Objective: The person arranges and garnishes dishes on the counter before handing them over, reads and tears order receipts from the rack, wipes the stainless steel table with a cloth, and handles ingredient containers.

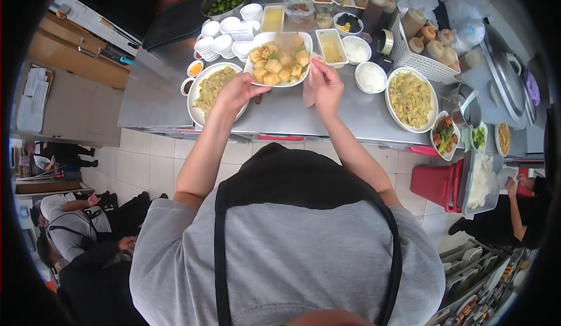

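Observation:
My left hand [238, 92] grips the lower left rim of a white dish [278, 60] of golden fried cubes, held over the steel counter [280, 113]. At the dish's right side, my right hand [326, 86] has its fingers closed on a thin pinkish cloth [311, 86]. Below and left of the dish, partly behind my left hand, lies an oval plate of yellow food [211, 89]. Two bowls of white rice [371, 77] stand to the right of my right hand.
Stacked white cups [222, 44] and a bowl of limes [228, 2] stand behind left. Another yellow plate [411, 100], a bottle basket [429, 63] and small dishes line the right. Red bins [435, 186] stand below. Co-workers are at left [73, 218] and right [520, 209].

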Demonstrator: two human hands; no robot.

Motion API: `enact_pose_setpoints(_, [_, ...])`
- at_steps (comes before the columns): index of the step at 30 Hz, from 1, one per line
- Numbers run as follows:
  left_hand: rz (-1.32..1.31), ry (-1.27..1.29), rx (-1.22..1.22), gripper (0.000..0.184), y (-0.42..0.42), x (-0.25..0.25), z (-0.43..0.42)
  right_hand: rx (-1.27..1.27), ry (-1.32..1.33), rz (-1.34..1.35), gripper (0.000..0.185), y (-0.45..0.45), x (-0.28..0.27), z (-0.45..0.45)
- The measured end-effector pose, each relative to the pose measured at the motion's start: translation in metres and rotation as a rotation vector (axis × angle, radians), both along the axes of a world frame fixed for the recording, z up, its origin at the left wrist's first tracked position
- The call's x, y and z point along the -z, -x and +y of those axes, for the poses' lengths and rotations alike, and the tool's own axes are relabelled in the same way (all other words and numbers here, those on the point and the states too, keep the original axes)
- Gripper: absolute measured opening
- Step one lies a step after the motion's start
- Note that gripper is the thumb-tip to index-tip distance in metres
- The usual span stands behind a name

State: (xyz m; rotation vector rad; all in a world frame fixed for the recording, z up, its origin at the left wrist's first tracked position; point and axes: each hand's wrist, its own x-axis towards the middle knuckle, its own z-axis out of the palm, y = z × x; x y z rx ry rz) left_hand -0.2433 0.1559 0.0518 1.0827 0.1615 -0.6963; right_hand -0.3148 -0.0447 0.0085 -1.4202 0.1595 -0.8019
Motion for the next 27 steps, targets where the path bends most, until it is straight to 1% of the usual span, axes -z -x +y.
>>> enact_pose_setpoints(2, [-0.051,-0.02,-0.007,0.037,-0.001,-0.001,-0.003,-0.007,0.017,0.01,0.016,0.019,-0.006,0.002])
enact_pose_setpoints(4, [-0.06,-0.019,-0.022,0.036,-0.006,0.005,-0.002,-0.391,0.28,0.062,0.016,0.044,-0.014,-0.002])
enact_pose_setpoints(5, [-0.072,-0.017,-0.037,0.036,-0.009,0.008,-0.001,-0.393,0.281,0.058,0.016,0.049,-0.011,-0.003])
enact_pose_setpoints(7, [-0.073,-0.038,-0.017,0.032,-0.013,0.015,0.003,-0.537,0.176,0.186,0.017,0.054,0.001,-0.01])
enact_pose_setpoints(8, [-0.073,-0.057,0.007,0.029,-0.016,0.014,0.004,-0.537,0.182,0.174,0.017,0.054,0.009,-0.017])
enact_pose_setpoints(10, [-0.098,-0.054,0.02,0.033,-0.014,0.024,0.011,-0.257,0.101,0.424,0.026,0.044,0.032,-0.033])
enact_pose_setpoints(12, [-0.083,-0.048,0.033,0.029,-0.012,0.031,0.019,-0.025,0.737,0.412,0.037,0.044,0.071,-0.021])
enact_pose_setpoints(13, [-0.116,-0.04,0.053,0.029,-0.01,0.03,0.021,-0.072,1.018,0.51,0.042,0.045,0.069,-0.012])
enact_pose_setpoints(14, [-0.034,-0.075,0.009,0.03,-0.01,0.03,0.021,-0.113,1.294,0.621,0.047,0.047,0.069,-0.003])
enact_pose_setpoints(15, [-0.037,-0.028,0.021,0.032,-0.009,0.032,0.023,-0.165,1.31,0.375,0.042,0.04,0.09,0.0])
enact_pose_setpoints(16, [-0.029,0.001,-0.007,0.039,-0.008,0.033,0.024,-0.228,1.316,0.137,0.038,0.029,0.108,0.001])
enact_pose_setpoints(17, [-0.02,0.005,-0.004,0.039,-0.007,0.033,0.026,-0.218,1.323,0.124,0.038,0.019,0.088,-0.001])
enact_pose_setpoints(19, [-0.011,0.01,0.003,0.039,0.0,0.027,0.028,-0.624,0.849,0.788,0.04,-0.002,0.047,-0.005])
enact_pose_setpoints(20, [0.0,-0.025,0.011,0.038,0.007,0.014,0.025,-0.616,0.854,0.784,0.04,-0.02,0.037,-0.005])
enact_pose_setpoints(21, [0.016,-0.063,0.02,0.038,0.013,0.007,0.022,-0.576,0.003,0.557,0.038,-0.036,0.027,-0.001])
enact_pose_setpoints(22, [0.014,-0.06,0.023,0.038,0.016,0.005,0.02,-0.467,-0.822,0.266,0.035,-0.045,0.023,0.004])
enact_pose_setpoints(23, [0.059,-0.033,0.073,0.036,0.018,0.005,0.018,-0.463,-0.82,0.264,0.035,-0.047,0.022,0.009])
enact_pose_setpoints(24, [0.105,-0.007,0.124,0.035,0.02,0.005,0.015,-0.567,-0.908,0.211,0.036,-0.047,0.021,0.012])
enact_pose_setpoints(27, [0.143,0.052,0.104,0.035,0.018,0.012,0.003,-0.876,-1.169,0.038,0.04,-0.045,0.023,0.025])
